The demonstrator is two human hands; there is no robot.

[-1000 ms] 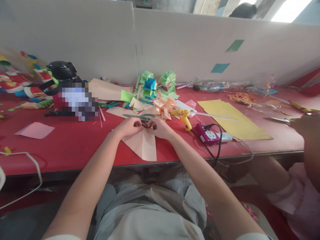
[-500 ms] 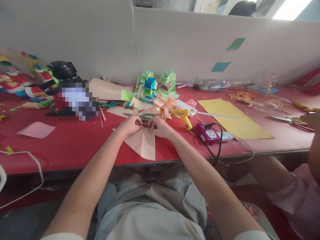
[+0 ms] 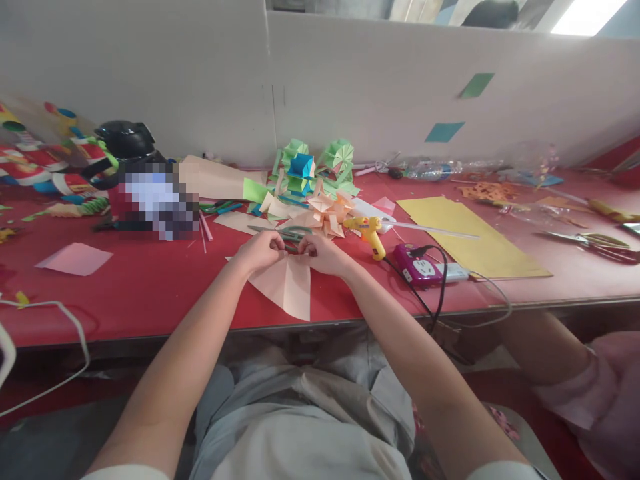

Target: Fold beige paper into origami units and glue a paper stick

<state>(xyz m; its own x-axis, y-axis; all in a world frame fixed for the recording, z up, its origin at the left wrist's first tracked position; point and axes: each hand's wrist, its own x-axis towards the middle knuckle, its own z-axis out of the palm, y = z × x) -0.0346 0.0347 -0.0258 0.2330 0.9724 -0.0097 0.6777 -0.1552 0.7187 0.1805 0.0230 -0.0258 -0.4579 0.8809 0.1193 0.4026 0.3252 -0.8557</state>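
A peach sheet of paper with a crease down its middle lies on the red table near its front edge. My left hand is closed on the far edge of the paper. Close beside it, my right hand pinches the same edge. The fingertips of both hands are partly hidden by the hands themselves. Just beyond them lies a pair of scissors with green handles, its blades pointing left. Folded peach paper pieces are heaped behind the scissors.
A yellow glue gun and a purple power strip with cables lie to the right, near yellow paper. Green paper shapes stand at the back. Pink paper is at left. Another person's leg shows at right.
My hands and the peach paper have hardly moved. The other person's arm at the right edge has drawn out of view, away from the scissors there.
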